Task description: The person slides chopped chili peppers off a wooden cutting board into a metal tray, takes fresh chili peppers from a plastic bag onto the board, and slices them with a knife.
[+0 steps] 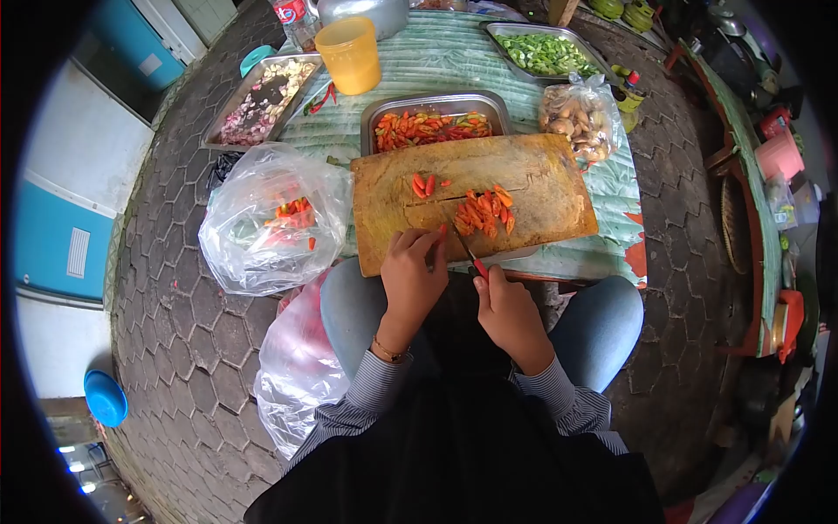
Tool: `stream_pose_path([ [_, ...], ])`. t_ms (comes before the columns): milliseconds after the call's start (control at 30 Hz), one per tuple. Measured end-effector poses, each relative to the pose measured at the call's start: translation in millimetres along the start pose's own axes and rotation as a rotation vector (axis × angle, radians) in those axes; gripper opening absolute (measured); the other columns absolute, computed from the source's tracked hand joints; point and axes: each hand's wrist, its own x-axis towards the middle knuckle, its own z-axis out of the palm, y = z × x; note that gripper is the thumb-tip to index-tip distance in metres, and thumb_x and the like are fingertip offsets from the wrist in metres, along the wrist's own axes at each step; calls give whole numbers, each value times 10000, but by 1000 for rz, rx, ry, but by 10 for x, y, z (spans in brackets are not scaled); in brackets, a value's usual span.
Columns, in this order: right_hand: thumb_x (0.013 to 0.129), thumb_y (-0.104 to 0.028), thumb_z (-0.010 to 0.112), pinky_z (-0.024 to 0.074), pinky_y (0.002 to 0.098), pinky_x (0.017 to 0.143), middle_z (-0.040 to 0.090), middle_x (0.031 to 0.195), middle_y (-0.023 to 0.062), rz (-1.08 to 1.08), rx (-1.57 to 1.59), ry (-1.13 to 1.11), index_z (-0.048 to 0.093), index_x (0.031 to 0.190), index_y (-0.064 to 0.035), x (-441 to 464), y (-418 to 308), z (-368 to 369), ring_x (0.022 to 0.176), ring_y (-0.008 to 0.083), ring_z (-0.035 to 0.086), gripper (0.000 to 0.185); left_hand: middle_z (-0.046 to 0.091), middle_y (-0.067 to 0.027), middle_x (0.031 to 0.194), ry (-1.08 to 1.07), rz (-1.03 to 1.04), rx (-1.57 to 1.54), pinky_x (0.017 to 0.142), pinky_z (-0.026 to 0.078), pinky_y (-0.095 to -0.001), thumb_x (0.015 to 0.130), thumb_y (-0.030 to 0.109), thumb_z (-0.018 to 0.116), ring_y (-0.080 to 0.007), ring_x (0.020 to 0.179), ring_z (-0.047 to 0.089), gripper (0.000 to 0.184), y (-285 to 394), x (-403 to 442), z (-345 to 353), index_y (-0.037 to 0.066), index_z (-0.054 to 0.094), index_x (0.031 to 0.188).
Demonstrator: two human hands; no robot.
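Observation:
My right hand [508, 316] is closed round the red handle of a knife [472, 254], its blade pointing up and left over the near edge of the wooden cutting board [550, 188]. My left hand [414, 272] pinches a small red chili pepper [443, 230] just left of the blade. A heap of cut chili peppers [483, 212] lies mid-board, and a few loose chili peppers [423, 185] rest to its upper left. Behind the board, partly covered by it, stands a metal tray of red chili peppers [432, 127].
To the left sits a clear plastic bag [271, 218] with chili peppers. A tray of chopped onion and garlic [262, 100], a yellow plastic container [349, 57], a tray of sliced greens [548, 54] and a bag of brown pieces [578, 118] stand around the table.

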Motion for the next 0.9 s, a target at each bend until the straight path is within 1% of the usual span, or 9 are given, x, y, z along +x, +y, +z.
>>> stream_pose_path([
  [100, 974, -284, 445, 462, 557, 555, 585, 630, 250, -43, -23, 19, 452, 911, -12, 5, -58, 44, 633, 472, 591, 279, 635, -88, 812, -29, -14, -12, 640, 487, -360, 738, 57, 695, -270, 739, 581, 104, -39, 8, 1, 33, 696, 839],
  [167, 972, -290, 450, 500, 509, 524, 593, 608, 229, -64, -92, 9, 464, 912, -12, 29, -71, 60, 590, 425, 620, 285, 638, -91, 804, -29, -18, -43, 643, 485, -365, 730, 52, 696, -274, 735, 580, 108, -71, 4, 12, 30, 697, 836],
  [333, 969, -285, 451, 505, 510, 539, 604, 635, 236, -29, -105, -40, 468, 916, -8, 33, -134, 20, 607, 426, 625, 282, 671, -130, 812, -73, -111, -97, 676, 490, -348, 717, 43, 722, -297, 751, 623, 125, -69, 6, -21, 17, 711, 838],
  [433, 963, -278, 459, 507, 512, 565, 612, 665, 245, -26, -105, -62, 473, 925, 0, 50, -134, 10, 638, 434, 627, 281, 671, -123, 799, -75, -126, -130, 665, 489, -348, 706, 39, 731, -290, 737, 625, 133, -116, -2, 12, 20, 714, 837],
  [500, 959, -274, 464, 509, 513, 579, 615, 680, 250, -19, -96, -86, 476, 931, 6, 72, -124, 43, 655, 437, 629, 281, 672, -122, 792, -44, -75, -162, 636, 486, -335, 708, 33, 728, -269, 713, 622, 127, -158, -10, 24, 20, 716, 833],
  [600, 951, -258, 468, 505, 529, 630, 620, 712, 261, -31, -38, -66, 495, 931, 13, 188, -143, 95, 703, 441, 630, 274, 672, -119, 784, -83, -132, -182, 612, 479, -315, 710, 27, 723, -247, 690, 615, 131, -119, 1, -17, 23, 718, 841],
  [633, 951, -258, 468, 505, 529, 630, 620, 712, 261, -25, -34, -64, 495, 931, 13, 180, -120, 113, 703, 441, 630, 274, 672, -119, 784, -90, -129, -182, 612, 479, -315, 710, 27, 723, -247, 690, 615, 131, -109, -13, -12, 23, 718, 841],
  [700, 956, -260, 459, 501, 536, 633, 618, 713, 264, -65, 7, -66, 499, 926, 11, 182, -65, 134, 712, 448, 627, 275, 656, -114, 762, -75, -169, -184, 642, 476, -360, 705, 32, 708, -291, 698, 592, 84, -87, -4, -6, 17, 703, 788],
  [900, 967, -286, 451, 496, 532, 593, 614, 690, 259, 10, -53, -145, 490, 903, -2, -198, 63, -75, 671, 452, 619, 294, 651, -100, 746, -5, -138, -148, 623, 473, -350, 722, 48, 711, -263, 686, 588, 77, -43, -35, 4, 25, 709, 796],
])
